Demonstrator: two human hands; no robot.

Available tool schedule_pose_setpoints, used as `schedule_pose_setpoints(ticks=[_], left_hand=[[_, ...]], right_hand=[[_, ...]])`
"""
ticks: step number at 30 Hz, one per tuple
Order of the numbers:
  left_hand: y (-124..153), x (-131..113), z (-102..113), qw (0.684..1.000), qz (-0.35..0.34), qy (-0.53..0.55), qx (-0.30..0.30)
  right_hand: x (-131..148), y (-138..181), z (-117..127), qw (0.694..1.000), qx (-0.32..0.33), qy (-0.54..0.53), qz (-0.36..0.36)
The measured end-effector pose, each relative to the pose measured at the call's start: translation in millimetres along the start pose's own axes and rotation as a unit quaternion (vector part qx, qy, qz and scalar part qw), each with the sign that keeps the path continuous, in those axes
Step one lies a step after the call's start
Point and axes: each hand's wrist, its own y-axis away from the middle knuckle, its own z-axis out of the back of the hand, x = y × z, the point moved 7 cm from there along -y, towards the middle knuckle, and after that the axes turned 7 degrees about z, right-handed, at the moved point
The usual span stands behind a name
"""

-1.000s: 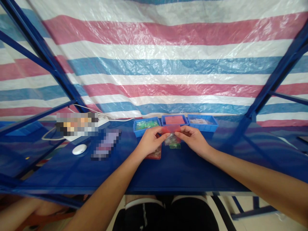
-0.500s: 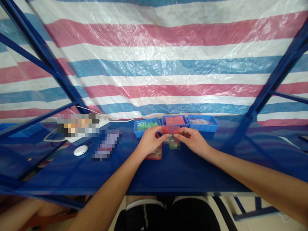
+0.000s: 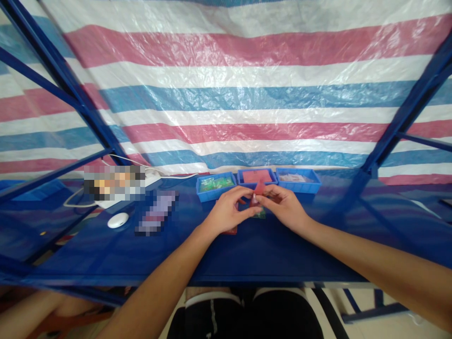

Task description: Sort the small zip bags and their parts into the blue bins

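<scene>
Above the middle of the blue table (image 3: 282, 254), a small translucent red plastic bag (image 3: 260, 188) is held between my two hands. My right hand (image 3: 286, 205) pinches it at its upper right part. On the other side, my left hand (image 3: 228, 210) curls round it, with thumb and fingertips at its left edge. Just below the fingertips shows a small green packet (image 3: 261, 214), partly covered by the hands. Under my left hand lies a red-edged packet (image 3: 231, 231), mostly hidden by the palm.
Three blue bins stand behind my hands: one with green packets (image 3: 216, 182), one with red sheets (image 3: 257, 176), one with whitish packets (image 3: 294, 178). To the left are a white round case (image 3: 117, 220), a blurred phone-like object (image 3: 157, 213) and white cables. Blue frame posts flank the table.
The red bag, earlier stretched flat between both hands, is now turned and bunched more upright. My left hand has shifted right, closer to the right hand, covering more of the bag.
</scene>
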Motion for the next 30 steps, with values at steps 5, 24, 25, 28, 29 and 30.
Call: schedule_pose_setpoints(ticks=[5, 24, 25, 28, 29, 30], left_hand=[[-1, 3, 4, 0.999, 0.004, -0.031, -0.007], [0, 2, 23, 0.992, 0.024, -0.03, -0.124], [0, 0, 23, 0.992, 0.008, -0.036, -0.122], [2, -6, 17, 0.994, -0.037, -0.045, -0.096], [2, -8, 14, 0.994, -0.044, -0.045, -0.087], [3, -9, 11, 0.995, -0.048, -0.043, -0.076]], right_hand=[[2, 4, -12, 0.999, 0.035, -0.016, -0.018], [-7, -6, 18, 0.997, -0.07, 0.035, -0.004], [-7, -7, 20, 0.997, -0.075, 0.034, -0.001], [-4, -7, 17, 0.997, -0.074, 0.022, 0.002], [-2, -7, 15, 0.998, -0.068, 0.019, 0.001], [0, -6, 11, 0.998, -0.059, 0.016, -0.001]])
